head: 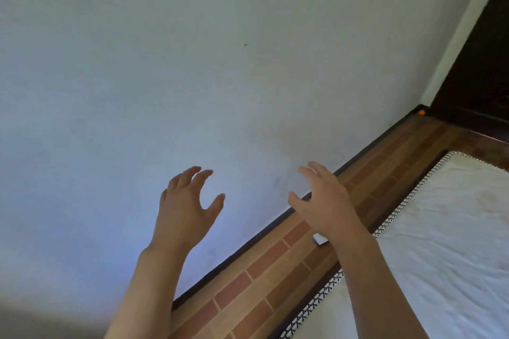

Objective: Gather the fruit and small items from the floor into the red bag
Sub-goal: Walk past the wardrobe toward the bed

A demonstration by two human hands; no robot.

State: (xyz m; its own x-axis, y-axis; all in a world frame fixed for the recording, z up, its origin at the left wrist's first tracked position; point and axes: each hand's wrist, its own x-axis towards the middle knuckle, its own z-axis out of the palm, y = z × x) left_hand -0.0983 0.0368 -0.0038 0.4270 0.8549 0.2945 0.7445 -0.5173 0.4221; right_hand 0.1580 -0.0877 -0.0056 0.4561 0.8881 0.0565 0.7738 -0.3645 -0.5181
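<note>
1. In the head view, we see our left hand (187, 206) raised before the pale wall (192, 63), fingers loosely curved and spread, holding nothing.
2. Our right hand (322, 201) hangs beside it, fingers relaxed and apart, touching nothing.
3. A small orange fruit (421, 112) lies far off in the corner where the wall meets the dark door (479, 63).
4. A small white item (320, 239) lies on the brick-pattern floor (261, 283), just under our right wrist, near the white mat (454, 228).

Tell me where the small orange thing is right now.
In the head view, the small orange thing lies far right on the floor, in the corner where the wall meets the dark door.
</note>
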